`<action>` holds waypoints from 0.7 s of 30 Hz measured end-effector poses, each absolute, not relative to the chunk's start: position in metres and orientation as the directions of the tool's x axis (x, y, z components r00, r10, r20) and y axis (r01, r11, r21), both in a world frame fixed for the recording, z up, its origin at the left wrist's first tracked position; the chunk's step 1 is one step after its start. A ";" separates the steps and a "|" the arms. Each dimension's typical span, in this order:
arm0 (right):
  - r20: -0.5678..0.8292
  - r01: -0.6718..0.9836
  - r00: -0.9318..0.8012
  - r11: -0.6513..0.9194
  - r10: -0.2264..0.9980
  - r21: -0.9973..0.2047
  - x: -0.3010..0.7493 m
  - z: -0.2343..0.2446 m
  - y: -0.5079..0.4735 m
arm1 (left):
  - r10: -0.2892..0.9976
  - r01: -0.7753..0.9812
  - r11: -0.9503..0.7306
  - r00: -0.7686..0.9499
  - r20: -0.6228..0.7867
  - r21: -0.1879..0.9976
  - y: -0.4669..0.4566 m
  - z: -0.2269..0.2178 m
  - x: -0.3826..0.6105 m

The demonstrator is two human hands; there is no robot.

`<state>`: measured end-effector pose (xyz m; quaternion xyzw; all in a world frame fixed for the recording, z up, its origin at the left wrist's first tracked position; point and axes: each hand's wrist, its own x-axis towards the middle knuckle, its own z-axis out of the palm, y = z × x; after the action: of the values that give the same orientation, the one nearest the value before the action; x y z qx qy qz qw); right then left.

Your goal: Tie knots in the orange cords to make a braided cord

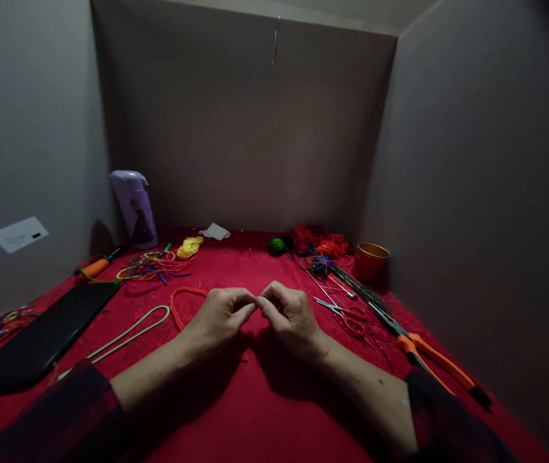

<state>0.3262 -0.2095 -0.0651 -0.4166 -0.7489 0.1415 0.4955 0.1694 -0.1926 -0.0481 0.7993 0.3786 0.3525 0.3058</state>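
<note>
Red surface, grey walls. Left hand and right hand meet at the tips, each grip pinched together; cannot tell whether anything thin sits between. Orange-red cord lies on the surface, left hand nearer: loop at 9 o'clock from it, end at 5, long axis slanting, middle hidden. Wall label, 9 o'clock, illegible; purple flask, 10 o'clock, no readable brand.

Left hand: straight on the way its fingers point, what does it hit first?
Likely the right hand: the left hand points at it, and the two meet or nearly meet. Actual contact is unclear from this one view.
</note>
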 end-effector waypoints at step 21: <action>0.434 0.223 -0.095 0.444 0.896 -0.868 0.322 -0.071 -0.200 | 0.918 0.008 -0.083 0.390 0.073 0.997 -0.191 -0.048 0.172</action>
<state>0.3220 -0.2001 -0.0710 -0.4192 -0.6672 0.3195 0.5263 0.1721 -0.1910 -0.0482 0.6148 0.3765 0.4042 0.5630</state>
